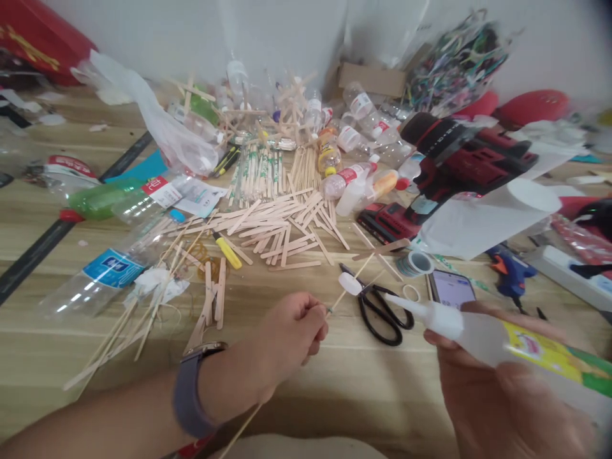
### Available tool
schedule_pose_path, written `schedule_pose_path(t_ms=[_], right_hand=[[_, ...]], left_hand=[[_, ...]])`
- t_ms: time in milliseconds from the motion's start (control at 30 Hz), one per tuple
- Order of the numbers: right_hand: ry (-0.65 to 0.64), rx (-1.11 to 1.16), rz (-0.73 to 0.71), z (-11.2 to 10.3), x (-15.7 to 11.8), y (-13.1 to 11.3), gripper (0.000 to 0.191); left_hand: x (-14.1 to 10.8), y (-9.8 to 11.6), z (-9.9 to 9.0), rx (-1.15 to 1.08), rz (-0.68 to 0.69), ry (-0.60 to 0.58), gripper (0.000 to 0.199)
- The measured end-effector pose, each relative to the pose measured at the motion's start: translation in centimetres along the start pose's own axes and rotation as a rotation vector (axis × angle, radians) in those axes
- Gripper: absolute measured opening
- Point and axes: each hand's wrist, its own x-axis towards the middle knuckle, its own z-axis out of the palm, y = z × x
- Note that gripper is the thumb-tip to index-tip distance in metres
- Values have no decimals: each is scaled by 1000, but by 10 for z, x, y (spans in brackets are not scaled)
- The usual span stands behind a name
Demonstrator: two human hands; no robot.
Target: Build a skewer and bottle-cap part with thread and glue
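Note:
My left hand [299, 328] is closed around a thin wooden skewer [338, 299] that slants up to the right, its lower end coming out below my wrist. Near the upper end of the skewer sits a white bottle cap [350, 284]. In my right hand [507, 389] is a glue bottle [488, 331] with a yellow and green label, held on its side. Its narrow white nozzle points left toward the cap, with a gap between them. Black-handled scissors [382, 315] lie on the table beneath, between both hands.
Many craft sticks [282, 229] lie spread mid-table, beside a yellow-handled tool [227, 250]. A red and black cordless drill [430, 172] stands at the right, near a tape roll [415, 263], phone [453, 288] and glue gun [510, 274]. Plastic bottles [112, 274] lie left.

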Motion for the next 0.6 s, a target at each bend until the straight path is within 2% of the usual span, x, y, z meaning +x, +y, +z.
schedule_pose_path(t_ms=[67, 133, 300, 433, 600], right_hand=[[50, 162, 156, -1, 2, -4, 29], [45, 232, 271, -6, 4, -2, 32], [-22, 311, 405, -24, 9, 14, 30], [-72, 358, 415, -23, 18, 14, 34], [-120, 133, 262, -14, 41, 10, 46]], left_hand=[[-2, 2, 0, 15, -3, 11, 25], [-3, 4, 1, 30, -8, 22, 26], [-3, 3, 0, 6, -9, 44, 26], [-1, -1, -4, -34, 66, 41, 28], [1, -3, -9, -99, 116, 73, 24]])
